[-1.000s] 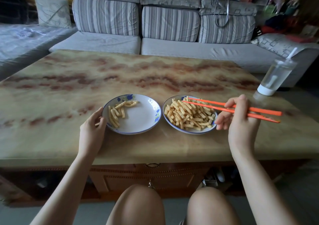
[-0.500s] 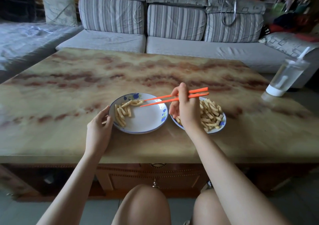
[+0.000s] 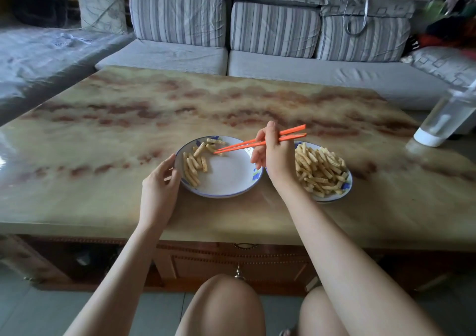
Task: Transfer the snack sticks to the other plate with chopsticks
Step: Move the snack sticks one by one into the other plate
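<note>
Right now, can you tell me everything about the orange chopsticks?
The two long orange chopsticks look like smooth plastic, thin and straight. The right hand grips them past the middle, nearer the back ends, fingers curled round both. They lie nearly level, slanting down to the left, close together and meeting at the tips. The tips hang low over the far side of the white blue-rimmed plate, beside some pale ridged snack sticks. Whether they pinch one is unclear.

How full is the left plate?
Mostly empty: the left plate holds a few snack sticks near its left and far edge; the rest is bare.
</note>
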Available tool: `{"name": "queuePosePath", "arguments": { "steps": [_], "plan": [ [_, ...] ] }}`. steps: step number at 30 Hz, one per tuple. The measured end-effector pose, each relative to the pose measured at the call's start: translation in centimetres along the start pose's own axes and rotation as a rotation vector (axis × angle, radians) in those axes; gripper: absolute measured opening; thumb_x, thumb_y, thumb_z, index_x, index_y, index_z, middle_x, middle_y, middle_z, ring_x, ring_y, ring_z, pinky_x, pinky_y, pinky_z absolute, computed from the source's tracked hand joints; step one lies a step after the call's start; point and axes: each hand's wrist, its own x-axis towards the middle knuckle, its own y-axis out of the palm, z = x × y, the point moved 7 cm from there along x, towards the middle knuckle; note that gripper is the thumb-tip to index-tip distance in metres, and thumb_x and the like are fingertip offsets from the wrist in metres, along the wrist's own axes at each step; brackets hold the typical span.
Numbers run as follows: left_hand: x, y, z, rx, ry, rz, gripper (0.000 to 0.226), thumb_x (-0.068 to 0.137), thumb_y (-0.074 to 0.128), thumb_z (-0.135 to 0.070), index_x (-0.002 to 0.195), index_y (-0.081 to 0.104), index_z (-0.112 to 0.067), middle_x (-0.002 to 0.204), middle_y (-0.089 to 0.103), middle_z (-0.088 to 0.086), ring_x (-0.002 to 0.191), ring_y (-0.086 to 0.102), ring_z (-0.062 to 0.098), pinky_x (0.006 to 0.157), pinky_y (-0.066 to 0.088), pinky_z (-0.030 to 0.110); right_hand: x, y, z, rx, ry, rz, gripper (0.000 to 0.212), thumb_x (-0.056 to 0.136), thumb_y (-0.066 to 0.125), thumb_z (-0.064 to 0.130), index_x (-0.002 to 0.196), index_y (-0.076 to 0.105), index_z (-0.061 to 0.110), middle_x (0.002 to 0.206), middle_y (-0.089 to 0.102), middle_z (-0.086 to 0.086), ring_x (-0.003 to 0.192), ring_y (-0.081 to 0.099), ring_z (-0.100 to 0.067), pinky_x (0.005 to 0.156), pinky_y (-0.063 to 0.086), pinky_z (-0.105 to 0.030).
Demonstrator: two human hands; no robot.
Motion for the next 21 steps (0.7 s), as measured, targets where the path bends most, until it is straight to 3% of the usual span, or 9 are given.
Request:
{"name": "queuePosePath", "arguments": {
  "steps": [3, 13, 21],
  "plan": [
    [0.0, 0.0, 0.0, 0.001, 0.009, 0.001, 0.038, 0.092, 0.049, -0.012, 0.128, 0.06, -0.017, 0.098, 0.058, -0.015, 0.085, 0.047, -0.015, 0.065, 0.029, -0.007, -0.3, -0.6, -0.2, 0.03, 0.01, -0.059, 0.05, 0.104, 0.033, 0.033, 0.062, 0.048, 0.01, 0.043, 0.053, -0.017, 0.03, 0.043, -0.022, 0.037, 0.034, -0.02],
    [0.0, -0.1, 0.1, 0.017, 0.01, 0.007, 0.039, 0.092, 0.049, -0.012, 0.129, 0.059, -0.018, 0.101, 0.06, -0.012, 0.092, 0.054, 0.001, 0.064, 0.031, -0.006, -2.5, -5.3, 1.6, 0.142, -0.026, -0.191, 0.045, 0.104, 0.032, 0.028, 0.067, 0.047, 0.009, 0.036, 0.05, -0.008, 0.028, 0.044, -0.019, 0.032, 0.031, -0.017],
    [-0.1, 0.0, 0.1, 0.01, 0.001, 0.015, 0.038, 0.093, 0.05, -0.016, 0.13, 0.058, -0.017, 0.102, 0.06, -0.01, 0.09, 0.054, 0.002, 0.064, 0.034, -0.003, -4.3, -12.6, 4.6, 0.033, -0.155, -0.339, 0.043, 0.105, 0.031, 0.027, 0.068, 0.047, 0.012, 0.036, 0.049, -0.005, 0.03, 0.045, -0.016, 0.034, 0.032, -0.018]
  ]
}}
